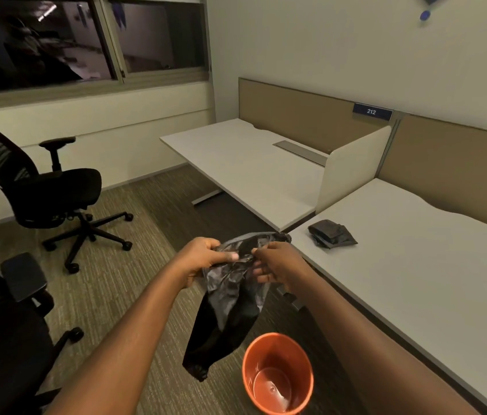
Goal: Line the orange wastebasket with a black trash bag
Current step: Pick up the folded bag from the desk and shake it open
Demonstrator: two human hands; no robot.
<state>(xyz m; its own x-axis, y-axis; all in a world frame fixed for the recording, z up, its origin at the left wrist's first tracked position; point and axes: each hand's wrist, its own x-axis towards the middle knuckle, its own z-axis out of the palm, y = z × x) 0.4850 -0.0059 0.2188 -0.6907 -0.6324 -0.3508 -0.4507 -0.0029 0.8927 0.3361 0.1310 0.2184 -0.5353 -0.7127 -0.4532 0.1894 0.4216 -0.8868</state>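
A black trash bag hangs in front of me, crumpled at its top and drooping toward the floor. My left hand grips the bag's top edge on the left. My right hand pinches the same edge on the right, a short gap from the left hand. The orange wastebasket stands upright on the carpet below and to the right of the bag, its inside bare. The bag's bottom end hangs just left of the basket's rim, not inside it.
A white desk runs along the right, with a folded pile of dark bags on its near corner. A second desk stands behind. Two black office chairs stand on the left.
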